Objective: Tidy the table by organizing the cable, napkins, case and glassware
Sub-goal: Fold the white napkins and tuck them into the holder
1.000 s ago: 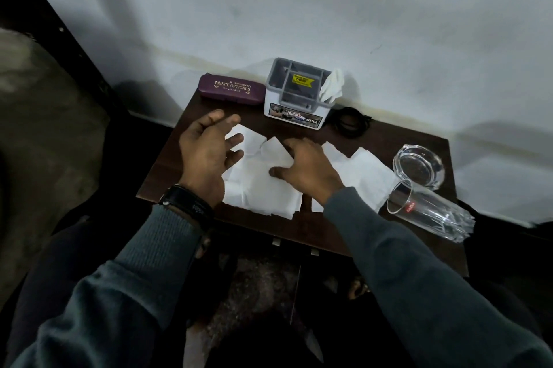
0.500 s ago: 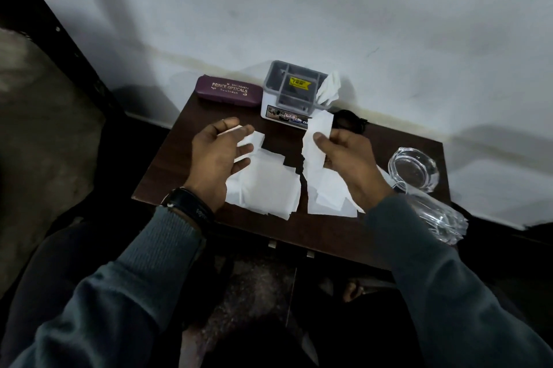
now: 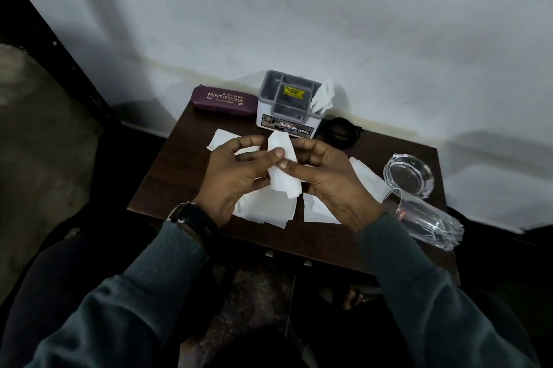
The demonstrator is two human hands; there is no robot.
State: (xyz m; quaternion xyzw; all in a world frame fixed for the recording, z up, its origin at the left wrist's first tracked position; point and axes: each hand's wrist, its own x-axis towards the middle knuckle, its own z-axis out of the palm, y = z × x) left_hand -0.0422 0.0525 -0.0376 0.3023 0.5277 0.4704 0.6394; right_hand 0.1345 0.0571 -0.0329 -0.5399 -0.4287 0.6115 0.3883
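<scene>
Both of my hands hold one folded white napkin (image 3: 282, 171) above the middle of the small dark table (image 3: 167, 176). My left hand (image 3: 236, 179) pinches its left side and my right hand (image 3: 326, 182) its right side, thumbs meeting on it. Several more white napkins (image 3: 266, 207) lie loose on the table under my hands. A maroon glasses case (image 3: 225, 100) lies at the back left. A coiled black cable (image 3: 341, 132) lies behind my right hand. A glass tumbler (image 3: 425, 219) lies on its side at the right edge, next to a glass ashtray (image 3: 408, 174).
A white and grey holder box (image 3: 288, 104) stands at the back centre with a napkin stuck in its right slot. The table stands against a white wall. Its front edge is near my knees, and dark floor lies to the left.
My right hand lifted one napkin off the table and brought it to the centre. My left hand rose from the pile and closed on the same napkin.
</scene>
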